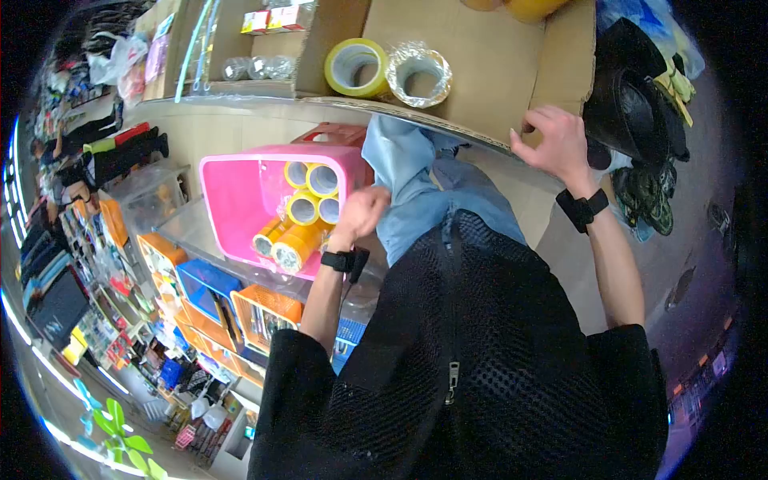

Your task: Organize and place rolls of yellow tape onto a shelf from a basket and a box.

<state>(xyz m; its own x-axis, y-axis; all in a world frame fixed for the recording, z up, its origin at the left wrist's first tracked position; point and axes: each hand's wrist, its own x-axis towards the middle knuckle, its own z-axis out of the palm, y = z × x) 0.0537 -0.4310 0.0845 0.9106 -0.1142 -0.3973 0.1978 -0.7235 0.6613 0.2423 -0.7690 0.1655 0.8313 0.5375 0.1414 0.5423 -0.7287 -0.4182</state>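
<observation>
in the head view the left hand (362,213) is curled narrow at the rim of the pink basket (232,208), just beside the yellow tape rolls (308,238) lying in it; i cannot tell if it grips something. the right hand (554,144) holds the edge of the cardboard box (488,72) with bent fingers. inside the box, to the left of this hand, lie a yellow tape ring (334,68) and a clear tape ring (394,80).

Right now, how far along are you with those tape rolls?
Looks done: two tape rolls already lie in the cardboard box. In hand: the left hand is curled at the pink basket, though I can't tell if it holds anything; the right hand rests on the box's edge. Probably left: about six yellow rolls in the basket.
</observation>
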